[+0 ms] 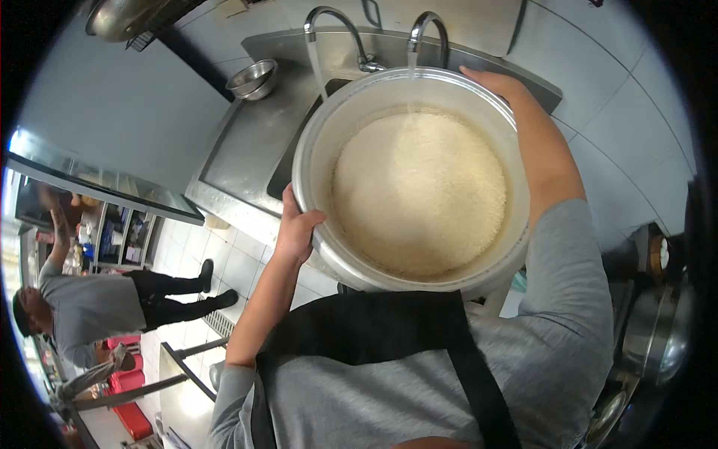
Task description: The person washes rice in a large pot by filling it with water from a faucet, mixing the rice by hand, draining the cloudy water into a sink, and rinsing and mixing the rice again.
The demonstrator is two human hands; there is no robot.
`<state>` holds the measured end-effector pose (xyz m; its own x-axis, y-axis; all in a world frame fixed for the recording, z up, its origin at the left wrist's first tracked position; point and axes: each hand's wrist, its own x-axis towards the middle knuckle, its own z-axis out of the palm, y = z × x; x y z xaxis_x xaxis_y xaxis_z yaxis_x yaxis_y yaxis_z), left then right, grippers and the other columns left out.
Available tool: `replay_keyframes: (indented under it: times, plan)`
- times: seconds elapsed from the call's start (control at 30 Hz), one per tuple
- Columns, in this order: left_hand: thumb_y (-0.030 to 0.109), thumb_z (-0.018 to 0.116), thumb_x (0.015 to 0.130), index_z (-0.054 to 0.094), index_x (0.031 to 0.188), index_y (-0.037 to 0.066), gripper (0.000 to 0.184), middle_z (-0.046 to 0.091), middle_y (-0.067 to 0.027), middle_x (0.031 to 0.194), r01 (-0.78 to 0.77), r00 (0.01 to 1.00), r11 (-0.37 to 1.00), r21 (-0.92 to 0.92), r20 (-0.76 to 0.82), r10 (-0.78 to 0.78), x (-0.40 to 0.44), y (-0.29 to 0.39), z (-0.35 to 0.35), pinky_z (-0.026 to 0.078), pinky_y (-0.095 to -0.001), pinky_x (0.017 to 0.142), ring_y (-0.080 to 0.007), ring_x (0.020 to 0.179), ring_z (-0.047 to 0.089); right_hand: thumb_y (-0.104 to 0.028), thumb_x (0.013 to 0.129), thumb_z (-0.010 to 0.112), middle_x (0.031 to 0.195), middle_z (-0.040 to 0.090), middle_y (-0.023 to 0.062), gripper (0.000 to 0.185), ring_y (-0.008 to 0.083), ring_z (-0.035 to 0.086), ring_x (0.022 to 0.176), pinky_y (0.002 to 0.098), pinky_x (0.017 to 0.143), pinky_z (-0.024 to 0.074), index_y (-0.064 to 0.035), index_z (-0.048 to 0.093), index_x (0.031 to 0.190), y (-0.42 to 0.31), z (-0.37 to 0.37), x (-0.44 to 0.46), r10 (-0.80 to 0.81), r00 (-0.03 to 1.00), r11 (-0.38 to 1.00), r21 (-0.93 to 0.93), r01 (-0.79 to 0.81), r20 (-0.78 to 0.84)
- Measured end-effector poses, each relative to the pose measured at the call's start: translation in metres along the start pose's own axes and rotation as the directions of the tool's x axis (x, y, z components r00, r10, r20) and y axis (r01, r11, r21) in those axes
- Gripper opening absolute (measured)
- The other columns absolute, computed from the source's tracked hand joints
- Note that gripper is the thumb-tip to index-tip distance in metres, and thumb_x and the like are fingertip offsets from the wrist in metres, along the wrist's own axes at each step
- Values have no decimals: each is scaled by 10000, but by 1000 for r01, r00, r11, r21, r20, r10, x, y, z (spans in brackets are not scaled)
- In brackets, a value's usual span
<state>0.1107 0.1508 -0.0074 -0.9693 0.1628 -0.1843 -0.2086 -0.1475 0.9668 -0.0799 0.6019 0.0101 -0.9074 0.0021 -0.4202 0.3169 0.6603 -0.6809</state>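
A large round metal pot (318,142) holds a broad mound of pale grains (419,191) that look like rice. It is at the sink, under the right curved tap (428,30), from which water runs into it. My left hand (298,228) grips the pot's lower left rim, thumb over the edge. On the far right rim lies my right hand (490,81), its fingers partly hidden behind the pot. Water also runs from the left tap (333,19), falling just outside the pot's rim.
Stacked metal bowls (254,80) stand on the steel counter (258,146) at left. Another person (97,307) in a grey shirt is at far left, near shelves. Metal cookware (658,333) is at the right edge. A tiled wall rises behind the sink.
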Motion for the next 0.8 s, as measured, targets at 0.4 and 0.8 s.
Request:
replay_keyframes:
  times: [0.4, 0.8]
  plan:
    - [-58, 604, 615, 157, 1318, 31, 837, 433, -151, 1140, -74, 997, 997, 28, -21, 75, -13, -9, -1, 418, -345, 879, -258, 1044, 471, -526, 920, 261, 1156, 580, 106, 578, 257, 517, 1048, 396, 862, 401, -76, 567, 1115, -114, 52, -40, -445, 878, 437, 813, 385, -177]
    - [-31, 594, 649, 139, 1303, -5, 797, 429, -194, 1143, -110, 994, 993, 42, 8, 109, -26, -12, 4, 451, -357, 858, -289, 1026, 494, -340, 929, 393, 1032, 600, 113, 371, 217, 567, 889, 330, 738, 453, -43, 546, 1090, -27, 43, -73, -129, 935, 289, 890, 354, -330]
